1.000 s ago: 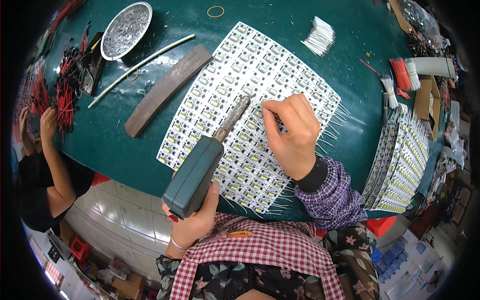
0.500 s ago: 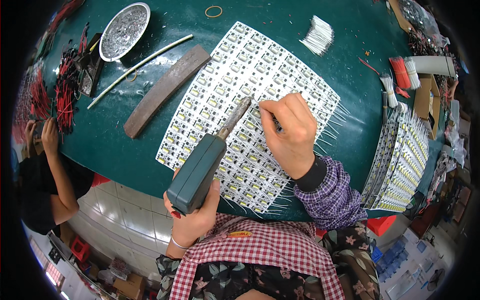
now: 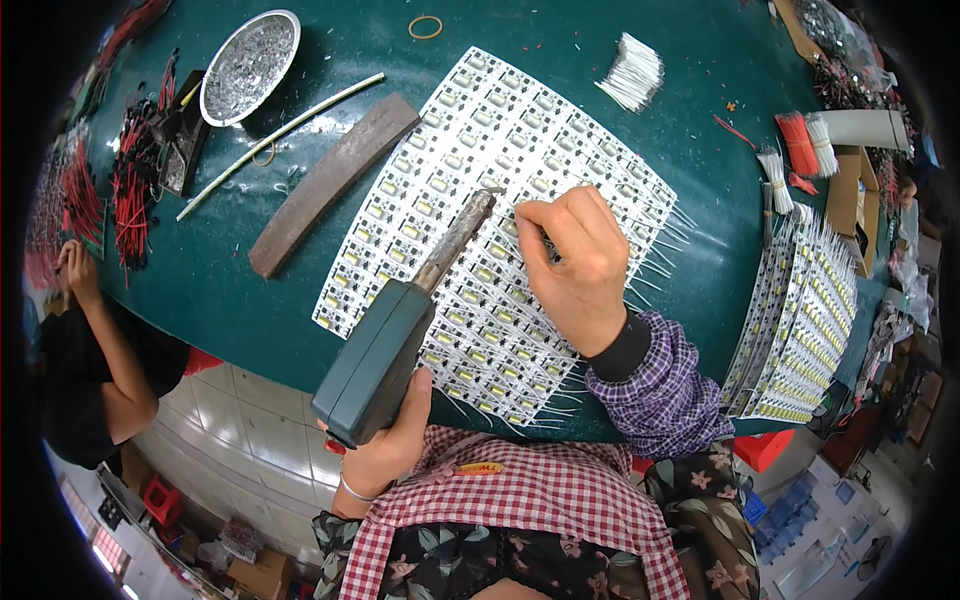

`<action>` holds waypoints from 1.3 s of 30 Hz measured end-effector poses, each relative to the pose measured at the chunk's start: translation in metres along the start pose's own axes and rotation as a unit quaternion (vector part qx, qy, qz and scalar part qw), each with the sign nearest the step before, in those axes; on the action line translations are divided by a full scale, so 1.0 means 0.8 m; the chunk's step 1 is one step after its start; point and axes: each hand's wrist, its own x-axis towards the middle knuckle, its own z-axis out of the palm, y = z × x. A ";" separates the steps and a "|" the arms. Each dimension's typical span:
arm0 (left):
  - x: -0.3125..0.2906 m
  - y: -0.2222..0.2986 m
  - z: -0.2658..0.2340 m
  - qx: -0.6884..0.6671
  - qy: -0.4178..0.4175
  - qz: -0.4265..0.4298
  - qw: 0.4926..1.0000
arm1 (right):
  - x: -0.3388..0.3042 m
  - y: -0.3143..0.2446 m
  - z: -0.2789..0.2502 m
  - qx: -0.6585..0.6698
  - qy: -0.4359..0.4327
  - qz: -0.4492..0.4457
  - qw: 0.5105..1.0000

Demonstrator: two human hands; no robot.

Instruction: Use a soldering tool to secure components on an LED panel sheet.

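A dark green soldering gun is in my left hand, my fingers wrapped round its handle. Its worn metal tip points up and to the right, over a white panel of LED circuit boards. Over the same panel, just right of the tip, my right hand is closed in a pinch. What the pinch holds, if anything, is too small to make out. White wires stick out from the panel's right and lower rows. The upper left rows show no wires.
Left of the panel lie a brown metal bar and a pale rod. Beyond them stands a bowl of silvery scraps. White wires lie at the far side, with wired LED panels at right. A co-worker's arm is at left.
My left hand has drawn the soldering gun a little down and to the left, its tip shifting away from my right fingers. My right hand has barely moved. The co-worker's hands have shifted.
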 end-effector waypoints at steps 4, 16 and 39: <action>0.003 0.007 0.001 -0.051 0.009 -0.044 0.998 | 0.004 -0.003 -0.009 0.001 -0.008 0.015 1.000; 0.010 -0.007 0.006 -0.035 0.028 -0.014 0.999 | 0.087 0.119 -0.061 -0.121 0.035 0.063 0.990; 0.015 0.008 0.009 -0.035 0.066 -0.073 0.995 | 0.049 0.030 -0.051 0.021 -0.052 -0.009 0.998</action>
